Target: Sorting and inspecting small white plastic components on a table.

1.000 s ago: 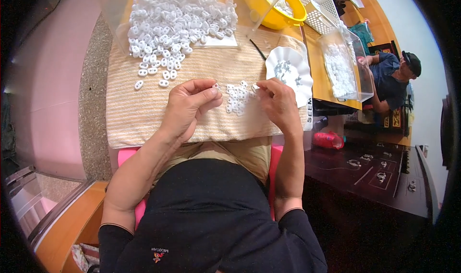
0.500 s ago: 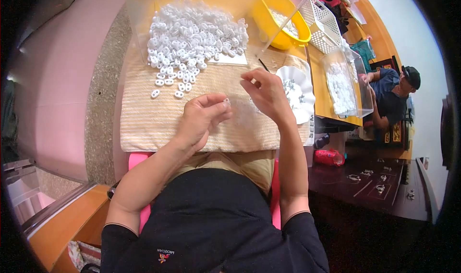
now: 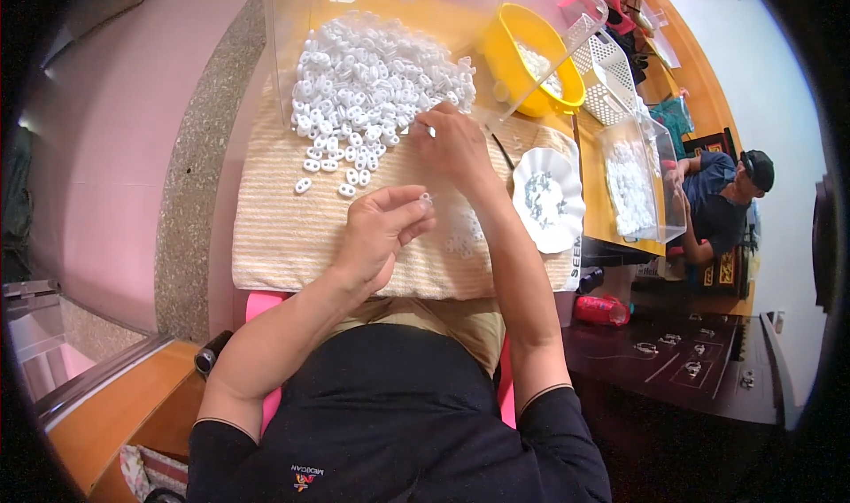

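Note:
A large heap of small white plastic pieces (image 3: 372, 82) lies at the far end of a striped beige cloth (image 3: 283, 228). My right hand (image 3: 452, 144) reaches into the near right edge of that heap, fingers curled on the pieces. My left hand (image 3: 381, 233) hovers over the cloth nearer to me, thumb and fingers pinched on a tiny white piece (image 3: 426, 199). A small cluster of assembled white pieces (image 3: 462, 237) rests on the cloth beside my right forearm.
A white scalloped dish (image 3: 549, 200) with small grey parts sits right of the cloth. Behind it are a yellow bowl (image 3: 522, 56), a white basket (image 3: 611, 73) and a clear bin of white pieces (image 3: 633, 184). Another person (image 3: 722, 206) sits at the far right.
My right hand has left the small cluster and stretched forward to the big heap. My left hand drew back slightly, still pinching a piece. The view has tilted toward the heap.

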{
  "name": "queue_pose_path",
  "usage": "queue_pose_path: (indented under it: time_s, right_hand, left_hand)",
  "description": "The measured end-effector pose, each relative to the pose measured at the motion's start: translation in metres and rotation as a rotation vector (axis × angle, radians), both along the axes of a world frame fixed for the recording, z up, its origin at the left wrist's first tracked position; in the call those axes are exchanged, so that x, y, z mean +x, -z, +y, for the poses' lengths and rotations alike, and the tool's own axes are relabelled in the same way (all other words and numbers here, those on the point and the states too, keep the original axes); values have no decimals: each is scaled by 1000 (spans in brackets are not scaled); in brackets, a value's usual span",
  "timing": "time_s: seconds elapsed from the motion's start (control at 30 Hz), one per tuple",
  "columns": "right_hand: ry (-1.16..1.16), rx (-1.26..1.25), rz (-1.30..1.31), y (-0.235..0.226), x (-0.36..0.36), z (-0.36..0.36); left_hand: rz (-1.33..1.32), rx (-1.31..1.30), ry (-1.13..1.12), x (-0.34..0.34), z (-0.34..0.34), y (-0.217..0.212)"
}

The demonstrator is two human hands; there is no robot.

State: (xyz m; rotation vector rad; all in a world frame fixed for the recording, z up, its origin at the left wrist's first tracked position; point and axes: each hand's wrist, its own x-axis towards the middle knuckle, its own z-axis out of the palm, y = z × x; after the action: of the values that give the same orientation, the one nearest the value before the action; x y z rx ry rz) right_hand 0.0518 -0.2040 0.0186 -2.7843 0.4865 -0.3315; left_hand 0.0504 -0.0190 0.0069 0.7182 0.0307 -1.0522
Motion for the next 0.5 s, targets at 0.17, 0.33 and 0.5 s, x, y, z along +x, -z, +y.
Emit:
queue_pose_path:
  time_s: [0.17, 0.33, 0.5]
  right_hand:
    - [-51, 24, -22, -2, -19, -3]
    - [10, 80, 95, -9, -36, -2]
    - [-13, 126, 39, -13, -44, 0]
  left_hand:
    - [-2, 1, -4, 0, -2, 2]
    - [-5, 0, -5, -2, -1, 4]
    - [-14, 2, -1, -2, -1, 2]
